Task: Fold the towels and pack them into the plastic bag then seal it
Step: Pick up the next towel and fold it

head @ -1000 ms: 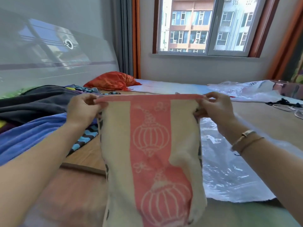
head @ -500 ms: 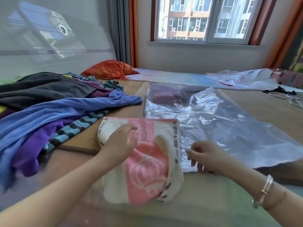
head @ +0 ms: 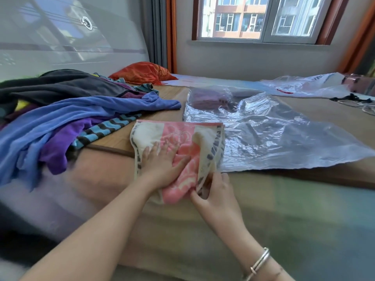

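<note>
Right hand [head: 218,196] now gripping towel [head: 178,142], seemingly.

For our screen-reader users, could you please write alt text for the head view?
A left hand presses flat on a folded pink-and-cream patterned towel while the right hand pinches its near edge, beside a clear plastic bag on a bed.

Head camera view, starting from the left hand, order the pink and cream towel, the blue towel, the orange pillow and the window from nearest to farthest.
1. Pink and cream towel: directly under the left hand.
2. Blue towel: in the pile to the left.
3. Orange pillow: far back by the curtain.
4. Window: on the back wall.
</note>
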A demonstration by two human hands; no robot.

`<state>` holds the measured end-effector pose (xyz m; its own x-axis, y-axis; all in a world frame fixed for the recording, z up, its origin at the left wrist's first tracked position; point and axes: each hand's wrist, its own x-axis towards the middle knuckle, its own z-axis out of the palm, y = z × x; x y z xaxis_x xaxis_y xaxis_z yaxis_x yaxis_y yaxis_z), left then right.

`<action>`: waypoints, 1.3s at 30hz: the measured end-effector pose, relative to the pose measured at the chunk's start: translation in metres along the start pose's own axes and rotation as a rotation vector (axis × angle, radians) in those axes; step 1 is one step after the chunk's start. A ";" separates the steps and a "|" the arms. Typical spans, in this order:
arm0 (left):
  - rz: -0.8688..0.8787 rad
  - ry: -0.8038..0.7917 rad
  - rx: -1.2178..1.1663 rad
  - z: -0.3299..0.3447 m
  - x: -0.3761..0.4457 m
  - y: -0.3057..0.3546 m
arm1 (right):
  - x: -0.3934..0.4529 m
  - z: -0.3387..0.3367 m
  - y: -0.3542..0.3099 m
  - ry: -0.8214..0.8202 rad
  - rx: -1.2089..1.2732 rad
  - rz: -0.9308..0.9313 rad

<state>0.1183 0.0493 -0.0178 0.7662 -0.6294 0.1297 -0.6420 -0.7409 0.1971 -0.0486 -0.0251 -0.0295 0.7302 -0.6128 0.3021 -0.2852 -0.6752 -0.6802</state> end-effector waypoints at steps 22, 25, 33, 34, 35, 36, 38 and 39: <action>-0.304 0.576 -0.589 -0.023 -0.040 -0.044 | 0.021 -0.102 0.028 -0.207 0.497 0.327; -0.637 0.084 -1.030 -0.030 -0.054 -0.049 | 0.023 -0.093 0.033 -0.193 0.300 0.330; -0.486 0.140 -1.176 -0.057 -0.083 -0.048 | 0.017 -0.092 0.023 0.131 0.293 0.130; -0.494 0.223 -1.207 -0.067 -0.084 -0.051 | 0.015 -0.094 0.020 0.169 0.346 0.109; -0.512 0.275 -1.234 -0.075 -0.086 -0.056 | 0.013 -0.096 0.018 0.174 0.379 0.110; -0.523 0.301 -1.234 -0.079 -0.088 -0.062 | 0.012 -0.096 0.019 0.144 0.374 0.139; -0.540 0.173 -1.028 -0.077 -0.100 -0.072 | 0.012 -0.094 0.028 0.010 0.231 0.238; -0.539 0.054 -0.912 -0.070 -0.104 -0.079 | 0.012 -0.093 0.034 -0.066 0.136 0.273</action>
<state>0.0911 0.1901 0.0213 0.9579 -0.2426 -0.1534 0.0293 -0.4489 0.8931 -0.1071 -0.0934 0.0130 0.6784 -0.7327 0.0547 -0.3937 -0.4254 -0.8149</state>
